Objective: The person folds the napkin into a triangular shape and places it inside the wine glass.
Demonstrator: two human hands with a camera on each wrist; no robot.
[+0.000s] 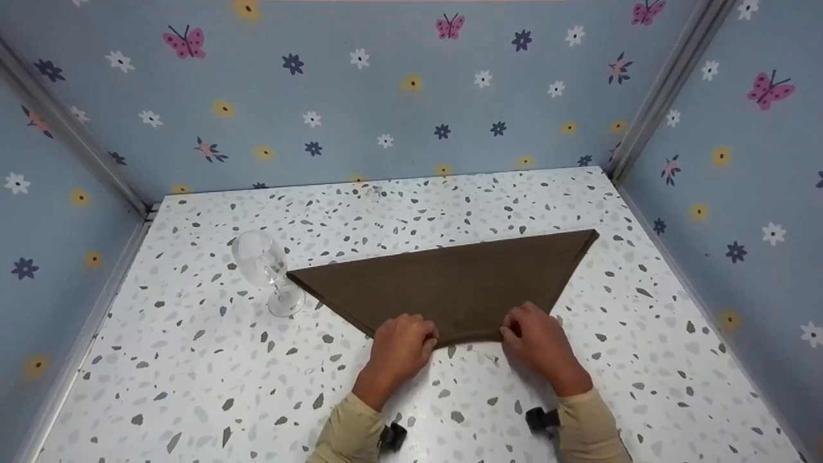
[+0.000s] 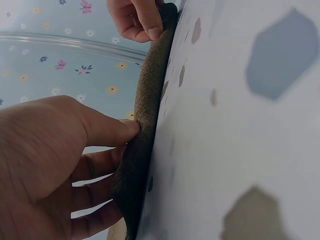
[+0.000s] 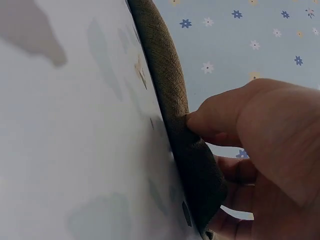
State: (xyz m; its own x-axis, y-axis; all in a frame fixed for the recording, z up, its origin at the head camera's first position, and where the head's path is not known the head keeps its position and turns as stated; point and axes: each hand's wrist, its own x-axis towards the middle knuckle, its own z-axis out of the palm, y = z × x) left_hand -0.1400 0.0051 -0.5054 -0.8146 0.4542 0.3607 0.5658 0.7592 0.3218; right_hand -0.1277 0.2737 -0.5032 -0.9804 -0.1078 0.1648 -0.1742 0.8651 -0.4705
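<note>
A folded brown cloth napkin [image 1: 443, 283] lies on the speckled table, wide along its far side and narrower at the near edge. My left hand [image 1: 402, 344] pinches the near edge toward its left end; in the left wrist view the thumb is against the rolled fold [image 2: 142, 112] and the fingers bend over the cloth. Toward the right end of that edge, my right hand [image 1: 540, 341] pinches the cloth too, its thumb on the thick fold [image 3: 172, 95] in the right wrist view. The fingertips under or behind the cloth are partly hidden.
A clear stemmed wine glass [image 1: 257, 260] stands left of the napkin, its foot close to the napkin's left corner. Flower-patterned blue panels [image 1: 398, 96] border the white speckled table [image 1: 193, 360] at the back and both sides.
</note>
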